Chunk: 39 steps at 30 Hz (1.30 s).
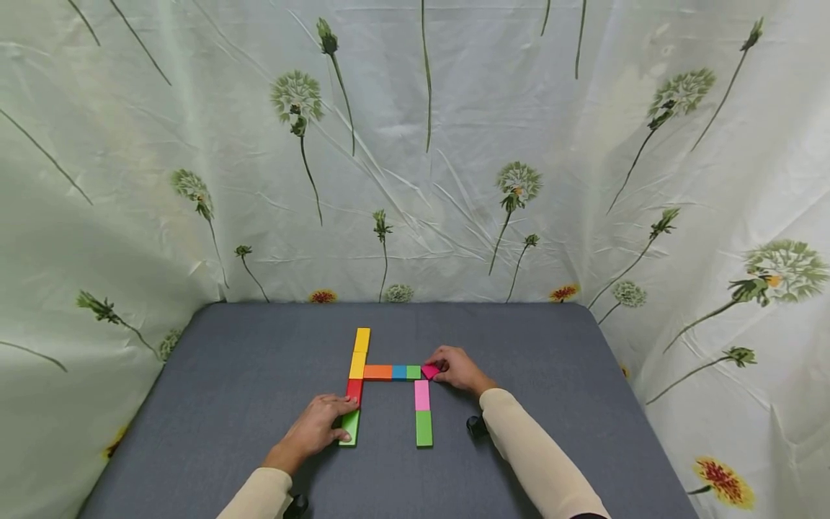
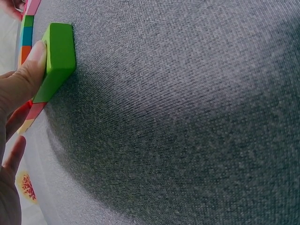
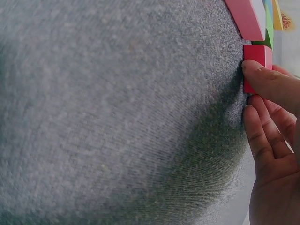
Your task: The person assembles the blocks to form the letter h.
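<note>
My right hand (image 1: 459, 369) pinches a dark pink block (image 1: 429, 371), thumb on its near side in the right wrist view. That block sits turned at an angle at the right end of a crossbar of orange (image 1: 378, 372), blue (image 1: 399, 372) and small green (image 1: 413, 372) blocks. My left hand (image 1: 318, 425) rests on the left column, fingertips at the red block (image 1: 354, 390) and thumb on the light green block (image 1: 349, 428). Yellow blocks (image 1: 360, 353) continue that column away from me. Below the crossbar's right end lie a pink block (image 1: 422, 395) and another green block (image 1: 424, 429).
The blocks lie on a grey cloth-covered table (image 1: 519, 331). A pale curtain (image 1: 454, 130) with dandelion prints hangs behind it and at both sides. Dark wrist cameras (image 1: 476, 427) are strapped under the sleeves, close over the cloth.
</note>
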Available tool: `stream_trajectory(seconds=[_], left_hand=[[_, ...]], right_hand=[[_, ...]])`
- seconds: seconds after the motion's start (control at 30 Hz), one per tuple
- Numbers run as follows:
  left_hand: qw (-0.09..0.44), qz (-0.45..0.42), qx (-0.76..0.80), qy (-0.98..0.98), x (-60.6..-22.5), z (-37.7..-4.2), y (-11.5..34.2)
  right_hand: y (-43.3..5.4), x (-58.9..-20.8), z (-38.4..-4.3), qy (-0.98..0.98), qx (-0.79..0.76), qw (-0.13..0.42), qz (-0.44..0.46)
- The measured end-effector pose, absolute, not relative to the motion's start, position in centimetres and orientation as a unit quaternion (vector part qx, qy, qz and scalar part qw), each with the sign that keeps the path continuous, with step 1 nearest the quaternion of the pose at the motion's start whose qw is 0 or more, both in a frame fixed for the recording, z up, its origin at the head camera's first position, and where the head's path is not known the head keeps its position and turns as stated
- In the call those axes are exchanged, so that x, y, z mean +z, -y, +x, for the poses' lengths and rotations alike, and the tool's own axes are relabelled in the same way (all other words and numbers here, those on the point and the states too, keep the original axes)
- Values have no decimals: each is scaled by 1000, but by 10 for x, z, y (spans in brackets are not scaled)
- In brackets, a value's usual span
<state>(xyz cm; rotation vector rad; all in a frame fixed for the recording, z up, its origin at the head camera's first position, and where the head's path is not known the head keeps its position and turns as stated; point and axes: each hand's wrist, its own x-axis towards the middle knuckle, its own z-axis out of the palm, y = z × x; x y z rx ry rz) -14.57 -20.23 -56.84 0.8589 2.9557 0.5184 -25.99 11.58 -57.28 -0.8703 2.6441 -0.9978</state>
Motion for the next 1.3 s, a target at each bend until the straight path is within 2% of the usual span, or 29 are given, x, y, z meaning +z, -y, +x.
stream_trajectory(seconds=[0.6,0.87,1.07,1.3], left_hand=[[-1,280,164,-946,-568,-144,203],[7,278,162,-947,-568,-145,202],[3,284,162,-945,-568,-146,201],[0,291,162,-943,-570,-147,203]], right_hand=[[-116,-573,-262,-886,-348,107,-288],[-118,-572,-258,-886,-368,126,-252],[-121,-563,-246,-899,-347,113,-244],[-116,-548,-210,-910,-257,102,-309]])
